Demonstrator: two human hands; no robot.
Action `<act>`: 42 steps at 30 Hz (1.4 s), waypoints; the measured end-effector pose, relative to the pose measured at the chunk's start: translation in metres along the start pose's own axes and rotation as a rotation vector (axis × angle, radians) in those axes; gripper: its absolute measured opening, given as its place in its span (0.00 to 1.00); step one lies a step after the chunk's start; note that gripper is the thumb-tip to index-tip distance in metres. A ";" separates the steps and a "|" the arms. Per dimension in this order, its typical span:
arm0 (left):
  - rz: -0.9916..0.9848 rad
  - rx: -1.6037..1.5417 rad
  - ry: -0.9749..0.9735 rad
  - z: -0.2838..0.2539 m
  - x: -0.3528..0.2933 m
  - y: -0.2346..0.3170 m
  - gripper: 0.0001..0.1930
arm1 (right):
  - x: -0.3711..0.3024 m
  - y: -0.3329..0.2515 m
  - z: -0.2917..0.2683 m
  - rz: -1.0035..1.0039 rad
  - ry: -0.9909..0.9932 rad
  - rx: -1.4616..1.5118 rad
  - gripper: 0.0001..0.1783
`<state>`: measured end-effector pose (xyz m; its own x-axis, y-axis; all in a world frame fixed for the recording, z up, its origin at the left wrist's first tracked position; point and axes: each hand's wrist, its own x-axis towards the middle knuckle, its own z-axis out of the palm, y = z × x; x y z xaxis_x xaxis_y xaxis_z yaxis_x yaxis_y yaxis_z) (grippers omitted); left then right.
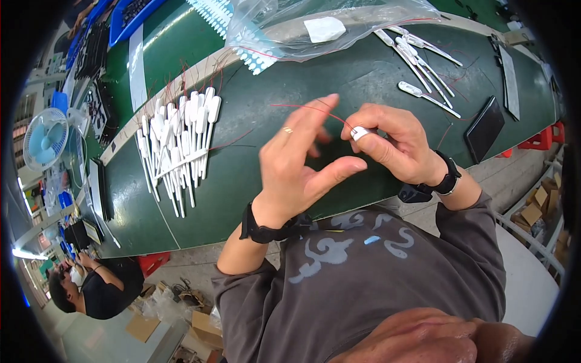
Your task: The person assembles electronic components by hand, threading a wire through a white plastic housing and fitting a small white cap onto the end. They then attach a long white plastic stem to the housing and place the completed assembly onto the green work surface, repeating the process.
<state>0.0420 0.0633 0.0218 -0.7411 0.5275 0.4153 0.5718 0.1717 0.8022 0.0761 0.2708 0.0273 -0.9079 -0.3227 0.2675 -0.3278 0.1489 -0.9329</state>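
Note:
My right hand is closed, thumb and fingers pinching a small white plastic part. Most of that part is hidden inside the grip. From it a thin red wire runs left past the fingers of my left hand. That left hand hovers over the table with thumb and fingers apart, holding nothing that I can see. On the table to its left lies a bundle of white plastic sticks with oval heads, thin wires trailing from several. A single similar stick lies beyond my right hand.
More white sticks lie at the far right, near a black phone-like slab. A clear plastic bag and a sheet of pale dots lie along the far edge of the green table. Another person sits at left.

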 end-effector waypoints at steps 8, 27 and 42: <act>-0.064 -0.300 -0.062 0.018 -0.006 -0.005 0.34 | -0.003 0.003 0.011 -0.164 0.042 -0.020 0.08; -0.011 -0.268 0.274 0.013 -0.003 0.004 0.19 | 0.008 0.005 0.022 -0.213 0.199 0.004 0.17; 0.274 0.068 0.363 -0.001 0.002 -0.003 0.15 | 0.016 0.000 0.011 -0.026 0.034 0.313 0.15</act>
<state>0.0386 0.0631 0.0204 -0.6277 0.2372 0.7414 0.7767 0.1276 0.6168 0.0641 0.2555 0.0285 -0.9101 -0.2908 0.2952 -0.2594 -0.1555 -0.9532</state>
